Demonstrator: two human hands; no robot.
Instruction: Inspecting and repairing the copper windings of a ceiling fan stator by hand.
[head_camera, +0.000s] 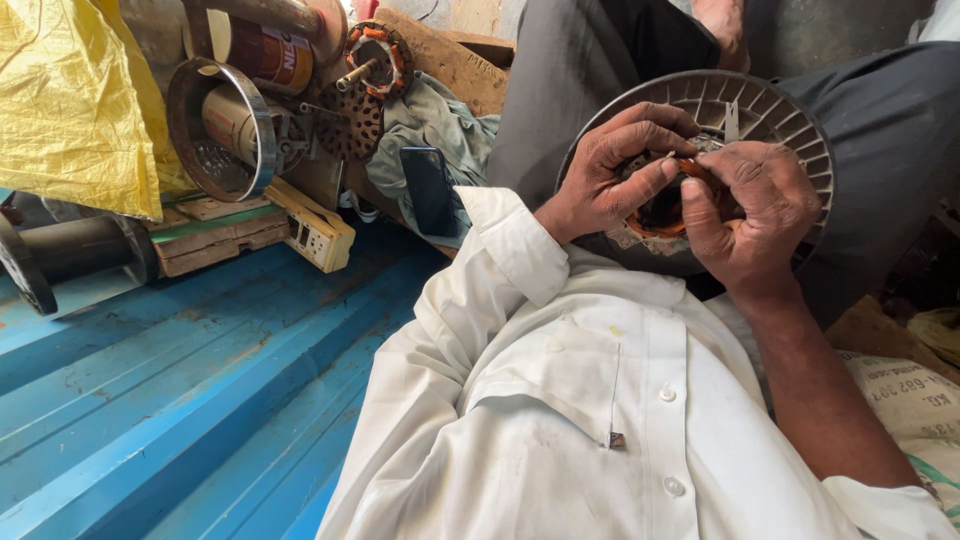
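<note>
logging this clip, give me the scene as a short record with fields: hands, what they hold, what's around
left hand: fingers pressed on the copper coil winding
right hand: gripping the same winding from the other side
held thing: winding sits in a round grey ribbed motor housing resting on the lap
clothing: white shirt, grey trousers
left of the person: dark phone on grey cloth, metal ring, yellow sheet, beige socket strip
surface: blue ribbed metal sheet

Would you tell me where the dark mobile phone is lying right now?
In the head view, the phone lies left of the left hand, on a grey-green cloth beside the white sleeve cuff.
</note>
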